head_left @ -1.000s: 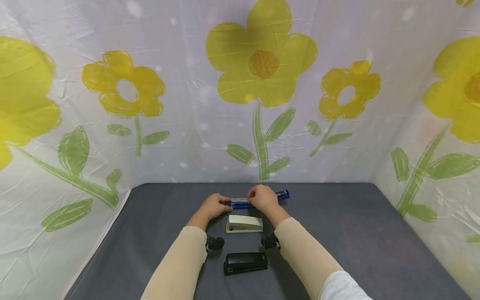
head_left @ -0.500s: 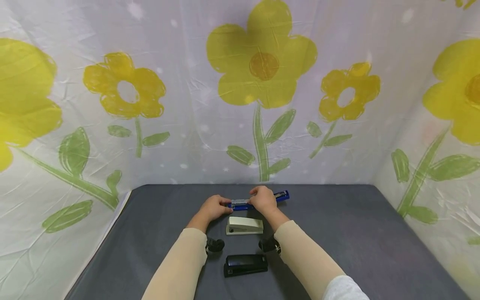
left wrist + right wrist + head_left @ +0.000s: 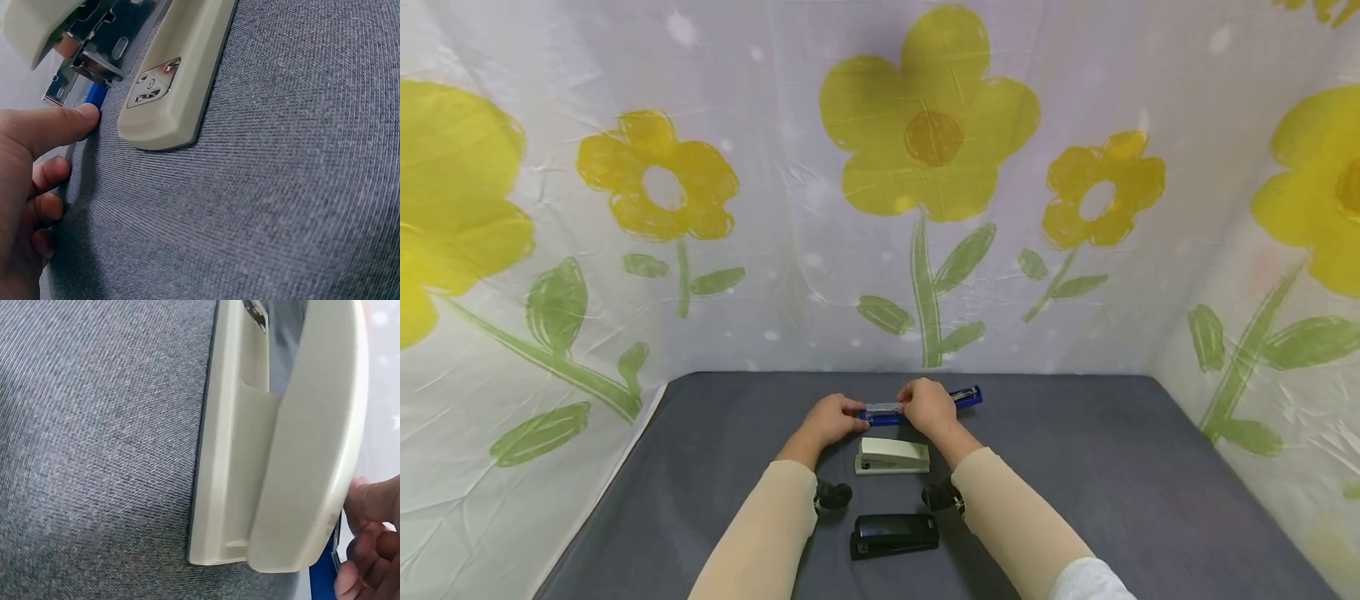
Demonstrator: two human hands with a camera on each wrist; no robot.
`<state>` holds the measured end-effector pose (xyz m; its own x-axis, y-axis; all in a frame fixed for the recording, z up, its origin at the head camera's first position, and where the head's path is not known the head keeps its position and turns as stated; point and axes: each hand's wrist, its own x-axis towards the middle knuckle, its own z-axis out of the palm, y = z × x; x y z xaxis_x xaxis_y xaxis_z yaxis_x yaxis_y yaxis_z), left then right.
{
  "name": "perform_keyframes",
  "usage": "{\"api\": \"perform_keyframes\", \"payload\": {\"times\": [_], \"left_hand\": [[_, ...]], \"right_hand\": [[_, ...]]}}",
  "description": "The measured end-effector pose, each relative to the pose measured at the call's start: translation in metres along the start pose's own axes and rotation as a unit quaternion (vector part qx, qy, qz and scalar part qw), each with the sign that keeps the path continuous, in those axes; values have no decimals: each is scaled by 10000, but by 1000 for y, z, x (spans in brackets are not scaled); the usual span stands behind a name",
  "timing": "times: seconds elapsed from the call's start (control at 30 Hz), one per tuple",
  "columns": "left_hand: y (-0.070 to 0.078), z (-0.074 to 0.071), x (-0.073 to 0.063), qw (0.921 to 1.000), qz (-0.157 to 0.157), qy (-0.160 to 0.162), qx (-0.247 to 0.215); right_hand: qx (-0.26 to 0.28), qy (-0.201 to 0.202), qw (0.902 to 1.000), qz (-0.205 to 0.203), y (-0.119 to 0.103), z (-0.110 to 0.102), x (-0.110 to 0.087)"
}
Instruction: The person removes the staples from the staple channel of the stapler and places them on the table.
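A blue stapler (image 3: pixel 883 420) lies opened out at the far part of the table, its blue top arm (image 3: pixel 967 397) angled to the right. Along its left part runs a silvery strip (image 3: pixel 883 408). My left hand (image 3: pixel 832 418) grips the stapler's left end between thumb and fingers; in the left wrist view the thumb (image 3: pixel 69 125) presses at the blue edge. At the strip's right end, the fingertips of my right hand (image 3: pixel 929 406) pinch it, and this hand covers the stapler's middle. In the right wrist view, the cream stapler partly blocks the right hand (image 3: pixel 378 540).
A cream stapler (image 3: pixel 892 456) stands just in front of the blue one, between the wrists. Nearer lies a black stapler (image 3: pixel 895 535). A dark grey cloth covers the table (image 3: pixel 1075 483). Flower-printed curtains (image 3: pixel 805 275) close off the back and sides.
My right fingertips have slid slightly right along the silvery strip. The left hand stays at the blue stapler's left end. The head view has shifted a little.
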<state>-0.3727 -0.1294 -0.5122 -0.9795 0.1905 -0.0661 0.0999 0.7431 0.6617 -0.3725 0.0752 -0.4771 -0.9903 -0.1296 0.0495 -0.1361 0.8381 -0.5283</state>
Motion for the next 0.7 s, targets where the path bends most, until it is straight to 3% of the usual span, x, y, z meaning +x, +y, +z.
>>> {"api": "perform_keyframes", "payload": {"times": [0.27, 0.7], "left_hand": [[1, -2, -2, 10000, 6, 31, 95], [2, -1, -5, 9999, 109, -11, 134]], "right_hand": [[170, 47, 9998, -85, 2, -10, 0], [1156, 37, 9933, -80, 14, -38, -3]]}}
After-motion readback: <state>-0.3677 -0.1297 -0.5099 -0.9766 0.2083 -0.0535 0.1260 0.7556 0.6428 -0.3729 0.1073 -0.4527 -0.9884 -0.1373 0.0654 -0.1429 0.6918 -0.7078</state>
